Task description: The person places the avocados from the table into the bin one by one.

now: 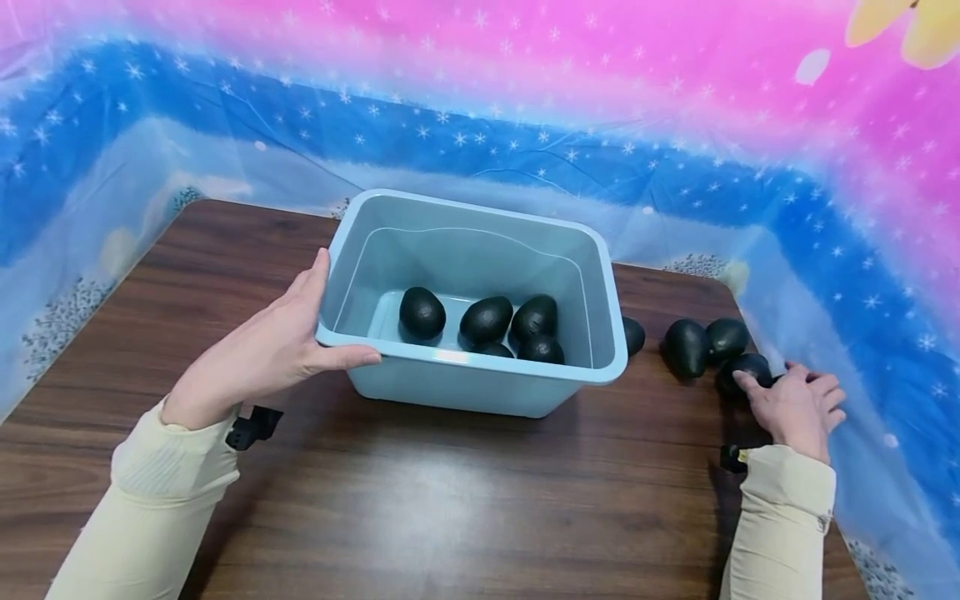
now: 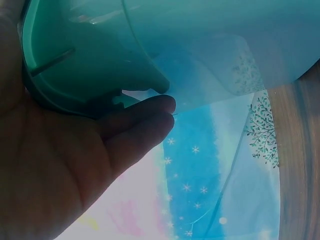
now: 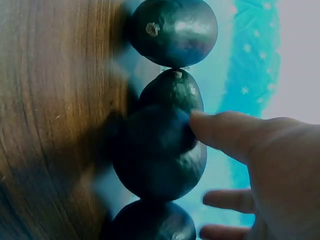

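Observation:
A light blue-grey plastic bin (image 1: 480, 383) stands on the table, with several dark avocados (image 1: 422, 313) on its floor. My left hand (image 1: 281, 342) holds the bin at its near left corner, thumb along the front rim and fingers against the left side. Over at the right table edge, my right hand (image 1: 798, 404) is at an avocado (image 1: 744, 375). In the right wrist view its thumb (image 3: 225, 131) touches the dark avocado (image 3: 160, 155) while the other fingers spread apart from it.
Two more avocados (image 1: 686, 348) lie between the bin and my right hand, and another (image 1: 633, 335) is partly hidden behind the bin's right side. The brown wooden table (image 1: 435, 500) is bordered by a patterned cloth (image 1: 480, 125) at the back and sides.

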`<action>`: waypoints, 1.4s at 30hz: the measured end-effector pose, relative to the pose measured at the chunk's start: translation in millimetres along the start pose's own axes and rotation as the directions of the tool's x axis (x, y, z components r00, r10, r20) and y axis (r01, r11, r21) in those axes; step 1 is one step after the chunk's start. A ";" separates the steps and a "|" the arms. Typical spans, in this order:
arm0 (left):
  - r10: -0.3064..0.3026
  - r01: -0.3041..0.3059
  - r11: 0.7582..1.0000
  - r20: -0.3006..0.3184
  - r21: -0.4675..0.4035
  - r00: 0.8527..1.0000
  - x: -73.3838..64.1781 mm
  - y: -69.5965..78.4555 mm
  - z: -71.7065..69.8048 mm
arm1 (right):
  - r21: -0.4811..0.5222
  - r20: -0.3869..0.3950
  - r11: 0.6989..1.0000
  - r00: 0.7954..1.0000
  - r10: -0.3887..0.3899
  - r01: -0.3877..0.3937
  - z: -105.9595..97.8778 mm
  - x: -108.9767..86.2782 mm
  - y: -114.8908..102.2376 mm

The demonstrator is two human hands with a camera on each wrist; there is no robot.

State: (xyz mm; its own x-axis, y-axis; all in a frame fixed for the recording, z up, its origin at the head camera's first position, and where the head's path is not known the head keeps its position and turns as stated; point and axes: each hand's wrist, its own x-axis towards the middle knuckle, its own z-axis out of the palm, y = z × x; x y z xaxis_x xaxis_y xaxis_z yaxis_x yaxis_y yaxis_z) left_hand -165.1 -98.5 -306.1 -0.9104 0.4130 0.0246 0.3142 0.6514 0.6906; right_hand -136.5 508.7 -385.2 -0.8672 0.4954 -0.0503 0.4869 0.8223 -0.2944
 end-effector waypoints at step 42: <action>-0.073 0.072 0.997 0.027 0.039 0.997 -2.2 0.9 -0.2 | 0.004 -0.099 0.979 0.974 -0.202 0.204 6.9 0.4 -13.7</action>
State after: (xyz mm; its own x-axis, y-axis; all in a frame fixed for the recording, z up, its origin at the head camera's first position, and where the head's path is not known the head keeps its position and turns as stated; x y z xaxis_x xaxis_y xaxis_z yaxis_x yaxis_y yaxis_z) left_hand -162.8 -99.0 -305.4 -0.9233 0.3815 -0.0452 0.2584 0.7039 0.6617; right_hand -144.2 495.8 -387.7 -0.9331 0.3440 0.1047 0.2997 0.9049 -0.3022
